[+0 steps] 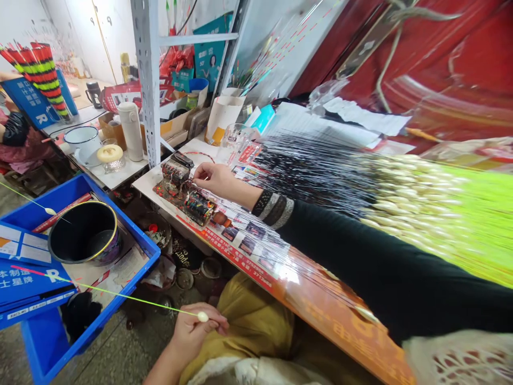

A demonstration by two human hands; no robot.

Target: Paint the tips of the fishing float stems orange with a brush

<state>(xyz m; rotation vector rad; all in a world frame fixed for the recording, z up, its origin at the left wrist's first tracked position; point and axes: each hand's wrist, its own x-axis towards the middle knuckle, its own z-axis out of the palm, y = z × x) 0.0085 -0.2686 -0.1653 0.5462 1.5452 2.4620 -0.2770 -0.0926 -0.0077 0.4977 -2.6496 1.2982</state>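
Observation:
My left hand [192, 331], low over my lap, pinches a fishing float [203, 317] by its pale oval body. The float's thin green antenna, red at the tip, points left over the blue crate. My right hand [218, 179] reaches across the table to a small paint-stained machine [185, 188] with a dark base and wires. Its fingertips are pressed together beside the machine; what they hold, if anything, is too small to make out. A large bunch of fishing floats [401, 187] lies to the right of that arm, with dark stems, cream bodies and bright green antennas.
A blue crate [146, 254] at the left holds a black bucket [82, 232] and blue boxes. Another float [50, 211] hangs above the bucket. A metal shelf post [146, 80] rises behind the machine. Beyond it stand a flask [130, 131] and an enamel mug [82, 138]. A person's dark sleeve [16, 129] shows far left.

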